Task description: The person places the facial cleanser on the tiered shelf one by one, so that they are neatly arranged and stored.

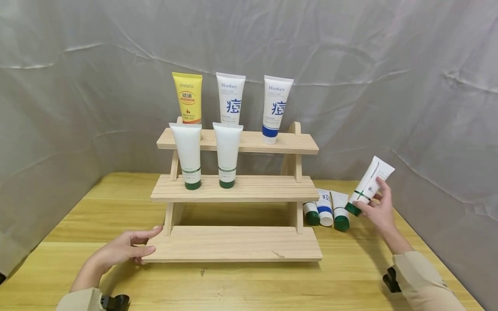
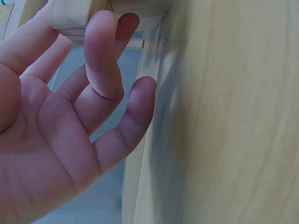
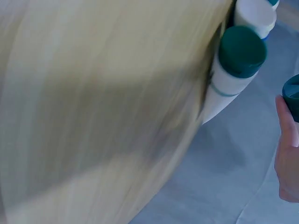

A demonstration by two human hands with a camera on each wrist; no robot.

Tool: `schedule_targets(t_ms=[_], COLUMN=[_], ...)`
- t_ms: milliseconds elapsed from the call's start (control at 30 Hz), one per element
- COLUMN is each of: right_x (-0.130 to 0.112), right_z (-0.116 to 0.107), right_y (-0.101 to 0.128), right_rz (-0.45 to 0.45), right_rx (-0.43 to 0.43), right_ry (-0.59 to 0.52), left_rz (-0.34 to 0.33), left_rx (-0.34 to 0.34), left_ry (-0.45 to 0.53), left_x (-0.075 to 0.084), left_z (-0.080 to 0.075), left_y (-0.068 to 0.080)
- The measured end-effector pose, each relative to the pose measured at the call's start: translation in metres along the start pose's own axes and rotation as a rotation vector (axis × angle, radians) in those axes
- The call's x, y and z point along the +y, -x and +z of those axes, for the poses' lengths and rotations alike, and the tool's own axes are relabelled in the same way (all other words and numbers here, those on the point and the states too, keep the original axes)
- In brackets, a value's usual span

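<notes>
My right hand [image 1: 383, 211] grips a white squeeze tube with a green cap [image 1: 371, 181], tilted and raised off the table at the right. In the right wrist view, only part of that hand [image 3: 287, 154] and the tube's green cap [image 3: 292, 95] show at the edge. My left hand [image 1: 122, 247] holds the left end of the bottom board of a three-tier wooden display stand [image 1: 233, 244]. From the left wrist view, bent fingers [image 2: 103, 56] of that hand meet the board's end [image 2: 72, 21]. Two white green-capped tubes [image 1: 186, 155] stand upright on the middle tier.
The top tier bears a yellow tube [image 1: 188, 97] and two white tubes with blue print [image 1: 277, 101]. Right of the stand, several tubes, one a green-capped tube [image 1: 341, 211], lie on the wooden table [image 1: 241, 287]. Grey cloth [image 1: 350, 52] hangs behind and at the sides.
</notes>
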State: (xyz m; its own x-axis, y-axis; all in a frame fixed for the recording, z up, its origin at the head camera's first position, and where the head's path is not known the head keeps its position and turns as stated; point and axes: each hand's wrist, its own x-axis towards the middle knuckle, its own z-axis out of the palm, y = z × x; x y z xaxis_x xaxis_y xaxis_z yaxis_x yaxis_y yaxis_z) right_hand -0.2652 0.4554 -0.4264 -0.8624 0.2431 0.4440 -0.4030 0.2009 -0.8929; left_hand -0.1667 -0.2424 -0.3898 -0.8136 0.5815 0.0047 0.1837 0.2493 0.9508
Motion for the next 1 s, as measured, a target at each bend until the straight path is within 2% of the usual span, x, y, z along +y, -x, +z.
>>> schedule_targets(t_ms=[233, 467, 700, 867, 1000], right_x=[0.003, -0.14, -0.154, -0.161, -0.164], right_z=[0.015, 0.086, 0.1, 0.107, 0.111], right_y=[-0.009, 0.044, 0.048, 0.05, 0.051], right_rz=[-0.047, -0.006, -0.025, -0.043, -0.075], right_rx=[-0.025, -0.099, -0.154, -0.155, -0.161], right_ry=[-0.166, -0.176, -0.163, -0.115, -0.122], left_rz=[0.0, -0.005, -0.027, -0.039, -0.037], left_rx=[0.009, 0.011, 0.022, 0.026, 0.025], left_ry=[-0.002, -0.01, -0.026, -0.038, -0.02], left_x=[0.0, -0.001, 0.002, 0.003, 0.002], left_z=[0.0, 0.001, 0.001, 0.001, 0.001], left_y=[0.0, 0.0, 0.001, 0.0, 0.001])
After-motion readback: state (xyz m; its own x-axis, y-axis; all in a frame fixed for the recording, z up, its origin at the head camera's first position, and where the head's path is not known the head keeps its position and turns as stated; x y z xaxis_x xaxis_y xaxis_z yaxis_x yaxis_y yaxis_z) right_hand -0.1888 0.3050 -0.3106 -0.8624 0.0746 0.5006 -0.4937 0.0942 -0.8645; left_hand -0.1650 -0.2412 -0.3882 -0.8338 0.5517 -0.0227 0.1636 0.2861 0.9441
